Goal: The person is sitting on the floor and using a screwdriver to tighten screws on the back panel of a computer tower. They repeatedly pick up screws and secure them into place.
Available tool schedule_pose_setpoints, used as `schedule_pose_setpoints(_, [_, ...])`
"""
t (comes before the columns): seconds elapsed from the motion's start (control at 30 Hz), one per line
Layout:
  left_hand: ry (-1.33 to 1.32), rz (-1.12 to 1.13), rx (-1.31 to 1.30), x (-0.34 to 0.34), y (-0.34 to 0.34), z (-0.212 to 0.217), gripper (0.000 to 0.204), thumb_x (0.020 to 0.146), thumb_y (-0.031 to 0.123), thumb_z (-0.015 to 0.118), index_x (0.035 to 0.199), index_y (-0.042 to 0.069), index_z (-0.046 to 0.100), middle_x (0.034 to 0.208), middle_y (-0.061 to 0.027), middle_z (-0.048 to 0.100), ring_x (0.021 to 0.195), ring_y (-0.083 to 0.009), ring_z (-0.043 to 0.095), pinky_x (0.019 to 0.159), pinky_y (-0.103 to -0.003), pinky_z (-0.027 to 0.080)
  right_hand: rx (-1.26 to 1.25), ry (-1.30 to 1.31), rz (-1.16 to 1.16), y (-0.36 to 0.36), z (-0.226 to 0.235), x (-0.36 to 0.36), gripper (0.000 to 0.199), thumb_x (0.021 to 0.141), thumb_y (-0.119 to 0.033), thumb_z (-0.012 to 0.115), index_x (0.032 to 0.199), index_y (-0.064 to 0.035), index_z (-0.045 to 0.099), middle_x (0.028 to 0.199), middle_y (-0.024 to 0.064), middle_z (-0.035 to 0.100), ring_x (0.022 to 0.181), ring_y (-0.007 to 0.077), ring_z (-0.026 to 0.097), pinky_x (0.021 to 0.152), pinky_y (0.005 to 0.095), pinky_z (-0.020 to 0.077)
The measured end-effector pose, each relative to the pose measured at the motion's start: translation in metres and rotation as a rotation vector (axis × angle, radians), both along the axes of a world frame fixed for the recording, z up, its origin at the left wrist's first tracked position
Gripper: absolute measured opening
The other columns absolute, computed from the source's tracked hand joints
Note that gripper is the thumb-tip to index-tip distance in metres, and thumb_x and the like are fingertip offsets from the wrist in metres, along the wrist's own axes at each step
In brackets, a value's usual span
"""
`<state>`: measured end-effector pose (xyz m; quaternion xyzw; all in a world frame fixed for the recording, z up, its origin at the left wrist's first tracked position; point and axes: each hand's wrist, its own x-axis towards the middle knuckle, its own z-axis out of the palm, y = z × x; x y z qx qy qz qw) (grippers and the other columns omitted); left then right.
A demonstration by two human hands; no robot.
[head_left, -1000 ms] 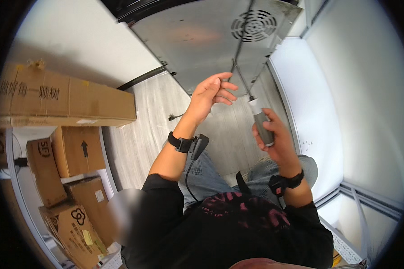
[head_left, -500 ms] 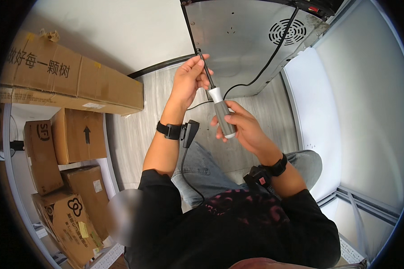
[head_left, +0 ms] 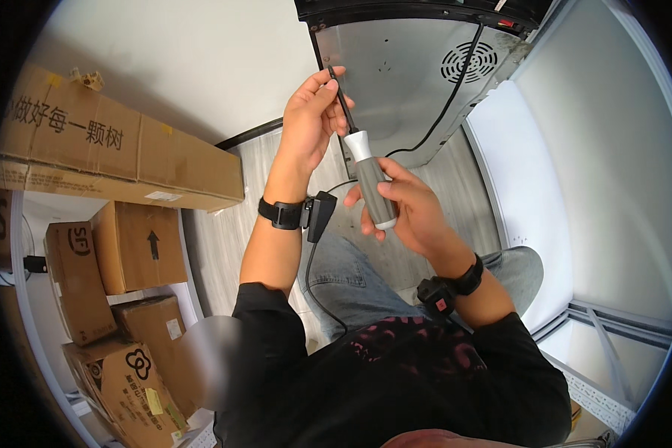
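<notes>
Head view shows me the grey-and-white-handled screwdriver with its thin dark steel shaft [head_left: 364, 168] held up between us and the appliance: my right hand [head_left: 405, 207] is wrapped closed around the handle, my left hand [head_left: 311, 112] pinches the shaft near the tip. I judge it light, rigid and best gripped at the thick handle. Just beyond sits the grey sheet-metal appliance underside [head_left: 403, 75] with its black cord [head_left: 455, 93] trailing close by; brown cardboard boxes [head_left: 119, 157] stand well apart.

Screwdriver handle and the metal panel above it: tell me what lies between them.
In the head view, the screwdriver's dark shaft spans that stretch from the grey handle toward the metal panel, with the left hand pinching it near the tip.
</notes>
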<state>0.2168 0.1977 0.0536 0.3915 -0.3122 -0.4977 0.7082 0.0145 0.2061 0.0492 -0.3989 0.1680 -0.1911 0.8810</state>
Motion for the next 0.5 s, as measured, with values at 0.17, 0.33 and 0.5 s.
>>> schedule_pose_setpoints(0.17, [0.039, -0.006, -0.002, 0.0039, -0.0010, 0.0051, 0.024, 0.096, 0.012, 0.045, 0.117, 0.001, 0.051, 0.073, -0.0090, 0.063, 0.049, -0.0086, 0.054, 0.044, -0.022, 0.046, 0.014, -0.011, -0.011, -0.0006, 0.0053, 0.0027, 0.039, 0.092, -0.017, 0.040, 0.126, 0.0019, 0.038, 0.097, 0.0187, 0.062, 0.059, 0.0204, 0.061, 0.047, 0.0270, 0.0430])
schedule_pose_setpoints(0.33, [0.022, -0.003, 0.002, 0.0016, -0.0031, 0.0077, 0.026, 0.097, 0.013, 0.044, 0.119, 0.003, 0.050, 0.073, -0.0077, 0.063, 0.049, -0.0077, 0.052, 0.044, -0.020, 0.042, 0.040, -0.049, -0.008, 0.0000, 0.0090, 0.0038, 0.040, 0.092, -0.019, 0.041, 0.125, 0.0023, 0.039, 0.096, 0.0186, 0.062, 0.059, 0.0196, 0.060, 0.046, 0.0267, 0.0423])
schedule_pose_setpoints(0.5, [-0.031, 0.027, 0.010, -0.0009, -0.0044, 0.0089, 0.026, 0.097, 0.014, 0.044, 0.119, 0.003, 0.050, 0.073, -0.0072, 0.062, 0.049, -0.0077, 0.051, 0.044, -0.020, 0.040, 0.052, -0.067, -0.038, -0.0001, 0.0032, 0.0021, 0.041, 0.091, -0.021, 0.041, 0.124, 0.0030, 0.040, 0.097, 0.0197, 0.061, 0.057, 0.0189, 0.058, 0.045, 0.0260, 0.0408])
